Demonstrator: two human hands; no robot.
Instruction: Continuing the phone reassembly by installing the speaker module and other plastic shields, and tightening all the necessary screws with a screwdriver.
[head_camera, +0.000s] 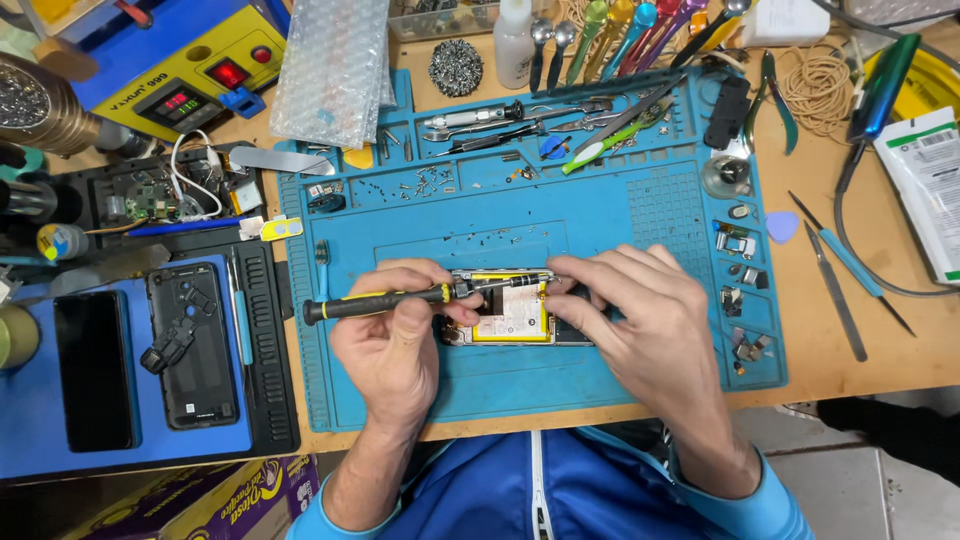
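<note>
An opened phone (510, 310) with a yellow-edged battery lies on the blue repair mat (440, 225). My left hand (395, 340) grips a black and yellow screwdriver (375, 303) held level, its tip reaching right over the phone's top edge. Over the phone's right half rests my right hand (640, 325), its fingers pinching at the upper edge where the screwdriver tip meets it. Much of the phone is hidden under both hands.
Tweezers, screwdrivers and small screws fill the mat's top trays (540, 125). Small parts line its right strip (740, 290). A phone back cover (190, 345) and a dark screen (95, 370) lie on a blue pad at left. Two tweezers (840, 280) lie on the wooden bench at right.
</note>
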